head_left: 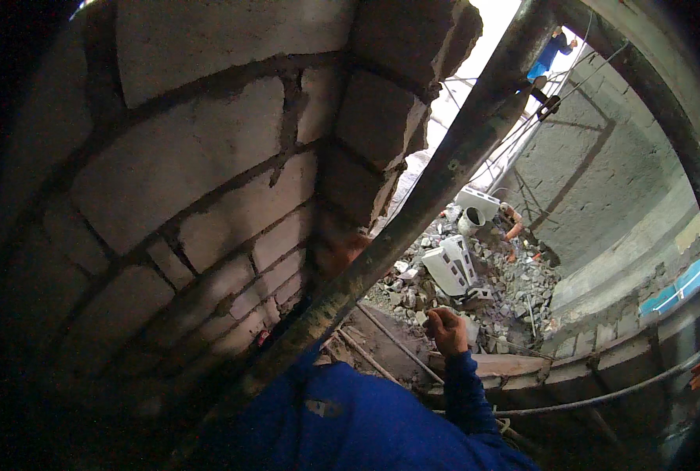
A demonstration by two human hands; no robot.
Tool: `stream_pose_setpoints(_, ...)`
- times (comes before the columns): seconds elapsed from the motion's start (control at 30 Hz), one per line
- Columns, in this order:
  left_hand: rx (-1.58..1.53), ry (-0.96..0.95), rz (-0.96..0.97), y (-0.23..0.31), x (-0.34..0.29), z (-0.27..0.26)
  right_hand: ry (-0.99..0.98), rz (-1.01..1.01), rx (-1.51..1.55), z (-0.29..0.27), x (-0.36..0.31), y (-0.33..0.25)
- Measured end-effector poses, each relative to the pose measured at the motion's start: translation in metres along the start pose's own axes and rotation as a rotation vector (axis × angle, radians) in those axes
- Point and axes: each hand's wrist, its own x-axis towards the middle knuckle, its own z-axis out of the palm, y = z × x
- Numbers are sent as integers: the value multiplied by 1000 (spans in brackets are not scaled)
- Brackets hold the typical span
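My right hand is raised in a blue sleeve, in front of the rubble below. Its fingers are curled together, and what they hold, if anything, is too small to make out. A dim, blurred reddish shape close to the block wall looks like my left hand. It is beside the wall's inner corner and partly behind a long slanting pole. Shadow and the pole hide its fingers. The wall is made of grey blocks with dark mortar joints and has a broken edge at its right end.
Down to the right lies rubble with hollow white blocks and a pale bucket. Thin rods lie near my body. Another person in blue stands at the upper right by slanting poles. A curved dark bar frames the right side.
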Motion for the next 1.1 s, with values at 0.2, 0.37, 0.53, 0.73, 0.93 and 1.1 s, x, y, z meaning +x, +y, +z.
stream_pose_setpoints(0.2,335,260,267,0,7,8,-13,-25,-68,8,5,4)
stream_pose_setpoints(0.37,171,170,127,-9,14,11,19,7,-90,3,-5,2)
stream_pose_setpoints(0.53,17,86,71,-7,19,1,47,68,-23,-2,-16,20)
stream_pose_setpoints(0.73,-144,-94,-6,0,23,-18,46,44,21,-5,-23,29)
stream_pose_setpoints(0.93,-120,-24,95,-15,21,-13,43,-79,58,0,-12,-12)
stream_pose_setpoints(1.1,-426,-174,45,-54,34,11,-34,-219,-51,5,2,-54)
